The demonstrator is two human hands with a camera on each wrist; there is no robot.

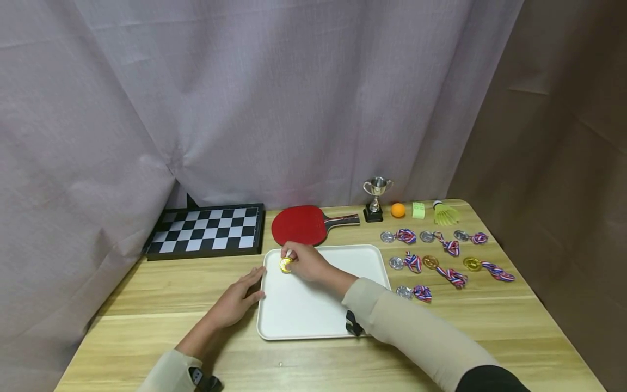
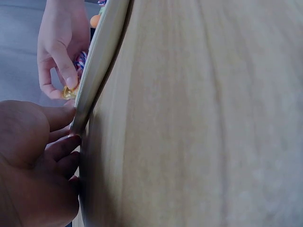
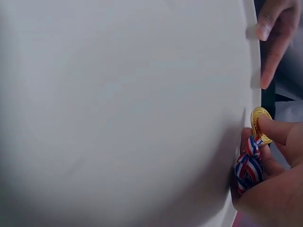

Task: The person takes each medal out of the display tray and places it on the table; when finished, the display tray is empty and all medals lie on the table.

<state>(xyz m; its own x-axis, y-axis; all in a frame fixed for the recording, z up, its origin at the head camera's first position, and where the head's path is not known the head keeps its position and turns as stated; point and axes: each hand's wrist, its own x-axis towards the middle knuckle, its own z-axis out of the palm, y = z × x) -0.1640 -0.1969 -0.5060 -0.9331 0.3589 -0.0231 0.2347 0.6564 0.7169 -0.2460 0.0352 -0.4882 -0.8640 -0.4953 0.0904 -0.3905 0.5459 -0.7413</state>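
A white tray lies on the table. Over its far left corner my right hand pinches a gold medal between thumb and fingers. In the right wrist view the medal's disc shows, and its red, white and blue ribbon is bunched against the fingers. My left hand touches the tray's left edge with thumb and fingertips, the fingers loosely extended. In the left wrist view the same hand rests against the tray's rim.
Right of the tray lie several medals with ribbons, silver, bronze and gold. Behind are a chessboard, a red table tennis bat, a trophy cup, an orange ball, a green block and a shuttlecock.
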